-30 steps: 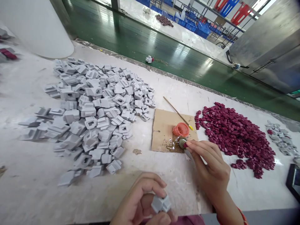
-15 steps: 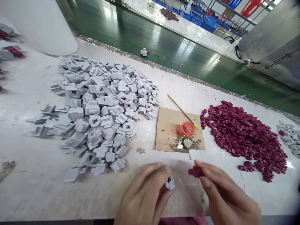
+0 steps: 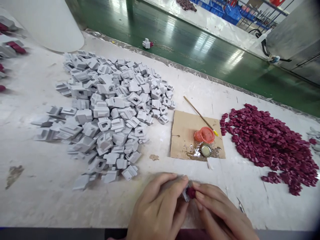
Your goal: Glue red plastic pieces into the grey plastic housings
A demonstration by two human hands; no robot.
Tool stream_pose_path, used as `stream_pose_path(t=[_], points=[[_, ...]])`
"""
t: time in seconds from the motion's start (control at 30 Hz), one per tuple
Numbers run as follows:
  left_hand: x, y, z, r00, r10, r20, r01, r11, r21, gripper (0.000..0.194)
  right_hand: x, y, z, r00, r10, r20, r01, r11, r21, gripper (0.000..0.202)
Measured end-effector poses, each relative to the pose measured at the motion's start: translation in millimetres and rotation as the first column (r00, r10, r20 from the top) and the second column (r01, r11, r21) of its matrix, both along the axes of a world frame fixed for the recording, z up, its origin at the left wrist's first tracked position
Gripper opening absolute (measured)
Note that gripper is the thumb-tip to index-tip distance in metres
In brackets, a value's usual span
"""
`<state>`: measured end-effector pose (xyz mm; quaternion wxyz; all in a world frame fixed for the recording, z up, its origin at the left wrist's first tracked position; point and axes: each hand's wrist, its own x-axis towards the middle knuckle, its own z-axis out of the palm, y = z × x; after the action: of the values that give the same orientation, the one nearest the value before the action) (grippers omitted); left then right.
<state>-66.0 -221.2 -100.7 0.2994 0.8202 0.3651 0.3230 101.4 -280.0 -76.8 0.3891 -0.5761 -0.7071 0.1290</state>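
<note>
Near the table's front edge, my left hand (image 3: pixel 160 206) is closed around a small grey plastic piece (image 3: pixel 185 195), mostly covered by the fingers. My right hand (image 3: pixel 220 210) pinches a small maroon plastic piece (image 3: pixel 191 192) and presses it against the open end of the grey one. The two pieces touch; how deep the maroon one sits is hidden by fingertips. To the left spreads a heap of grey pieces (image 3: pixel 107 110), and to the right a heap of maroon pieces (image 3: pixel 272 143).
Beyond my hands lies a cardboard sheet (image 3: pixel 180 126) with a red cup (image 3: pixel 205 135), a bottle cap (image 3: pixel 206 150) and wet spots. A thin yellow-tipped stick (image 3: pixel 200 115) rests across its edge. Behind runs a green conveyor belt (image 3: pixel 175 40) carrying one joined piece (image 3: pixel 147 43). A white cylinder (image 3: pixel 55 26) stands back left.
My right hand has moved left, bringing the maroon piece against the grey piece in my left hand. The joined piece on the belt has shifted slightly left in view; the camera has turned a little.
</note>
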Motion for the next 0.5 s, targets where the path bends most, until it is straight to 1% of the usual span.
stream_pose_path(t=[0.2, 0.37, 0.43, 0.5], points=[[0.2, 0.6, 1.2, 0.997, 0.002, 0.071, -0.004, 1.000, 0.025, 0.036, 0.2, 6.5, 9.0, 0.994, 0.065, 0.087, -0.062, 0.998, -0.029, 0.028], [0.1, 3.2, 0.0, 0.999, -0.023, 0.037, 0.022, 0.999, 0.034, 0.035, 7.6, 13.2, 16.3, 0.985, 0.150, 0.080, -0.143, 0.986, -0.087, 0.022], [0.1, 4.6, -1.3, 0.999, -0.044, 0.010, 0.044, 0.998, 0.041, 0.036, 8.8, 14.2, 14.7, 0.989, 0.136, 0.063, -0.130, 0.988, -0.088, 0.021], [0.6, 6.0, -2.7, 0.998, -0.054, -0.016, 0.055, 0.997, 0.053, 0.036, 7.0, 14.2, 10.4, 0.995, 0.095, 0.037, -0.093, 0.995, -0.046, 0.021]])
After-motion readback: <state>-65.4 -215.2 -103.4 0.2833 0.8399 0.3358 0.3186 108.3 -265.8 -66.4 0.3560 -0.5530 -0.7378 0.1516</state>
